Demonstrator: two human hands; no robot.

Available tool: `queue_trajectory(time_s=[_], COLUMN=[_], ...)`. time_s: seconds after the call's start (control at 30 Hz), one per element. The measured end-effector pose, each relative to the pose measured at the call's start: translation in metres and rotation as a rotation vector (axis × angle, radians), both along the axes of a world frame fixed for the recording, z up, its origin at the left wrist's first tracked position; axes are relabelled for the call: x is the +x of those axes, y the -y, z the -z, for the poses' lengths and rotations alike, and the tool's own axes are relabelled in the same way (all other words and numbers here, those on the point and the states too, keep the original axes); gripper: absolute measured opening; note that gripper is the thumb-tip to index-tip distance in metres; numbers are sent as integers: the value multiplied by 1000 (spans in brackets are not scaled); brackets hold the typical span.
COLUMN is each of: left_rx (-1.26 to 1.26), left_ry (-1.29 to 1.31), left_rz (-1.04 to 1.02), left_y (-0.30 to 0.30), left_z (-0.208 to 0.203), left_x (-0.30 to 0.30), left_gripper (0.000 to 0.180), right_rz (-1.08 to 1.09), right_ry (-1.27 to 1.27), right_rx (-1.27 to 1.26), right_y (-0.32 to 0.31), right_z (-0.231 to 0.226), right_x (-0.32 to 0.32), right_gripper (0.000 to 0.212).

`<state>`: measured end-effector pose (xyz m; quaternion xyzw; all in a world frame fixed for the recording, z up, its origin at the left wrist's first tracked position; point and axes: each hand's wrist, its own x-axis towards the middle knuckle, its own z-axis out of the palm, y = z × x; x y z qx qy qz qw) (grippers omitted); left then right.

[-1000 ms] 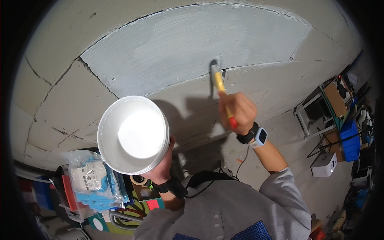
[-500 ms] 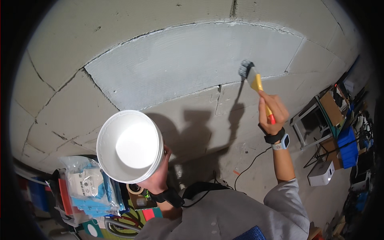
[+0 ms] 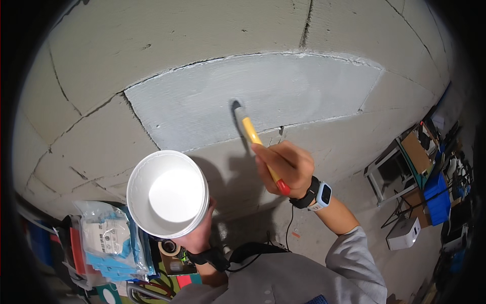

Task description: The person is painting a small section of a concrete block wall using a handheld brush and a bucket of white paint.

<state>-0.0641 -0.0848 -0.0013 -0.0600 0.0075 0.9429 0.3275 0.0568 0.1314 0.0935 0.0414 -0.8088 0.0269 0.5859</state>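
In my right hand [image 3: 286, 169] is a paintbrush [image 3: 251, 130] with a yellow handle and a red end, the fingers closed round the handle. Its dark bristles touch a whitish painted block [image 3: 192, 96] in the wall, left of the block's middle. My left hand [image 3: 199, 235] grips a white plastic bucket [image 3: 205, 202] from its right side and below, most of the fingers hidden behind it. White paint [image 3: 174, 195] shows inside the bucket, which tilts toward me in front of the wall.
Bare grey blocks [image 3: 96, 137] with dark joints surround the painted one. At lower left lie plastic-wrapped blue packages [image 3: 111, 240] and a roll of tape [image 3: 169, 247]. A metal-framed table [image 3: 382, 172], a blue bin [image 3: 436, 197] and a white box [image 3: 403, 234] stand at right. A black cable [image 3: 289, 225] crosses the floor.
My right hand has carried the brush leftward and down, from off the block's lower right part onto its left-middle surface. The bucket stays in my left hand, and the whole view has shifted slightly.
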Motion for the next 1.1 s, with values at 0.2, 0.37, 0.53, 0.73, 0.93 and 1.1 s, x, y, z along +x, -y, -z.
queue_trajectory(time_s=[0.2, 0.37, 0.53, 0.73, 0.93, 1.1], left_rx=[17, 14, 10, -12, -61, -5], left_ry=[-52, 158, 182, 200, 214, 210], left_rz=[45, -33, -29, -19, -47, -14], left_y=[7, 3, 6, 14, 17, 17], left_z=[-6, -27, -34, -40, -49, -44], left_x=[-7, -4, -6, -8, -6, -7], left_gripper=[85, 83, 81, 78, 75, 77], right_rz=[-165, 223, 425, 167, -21, -123], right_ry=[-27, -40, -66, -24, -12, -11], right_rx=[-1, -96, -130, 52, 61, 65], right_y=[-14, -52, -59, -3, 28, 26], right_z=[-31, -44, -54, -53, -71, -77], right_x=[-5, 53, 74, 4, -23, -20], right_gripper=[34, 20, 20, 16, 20, 20])
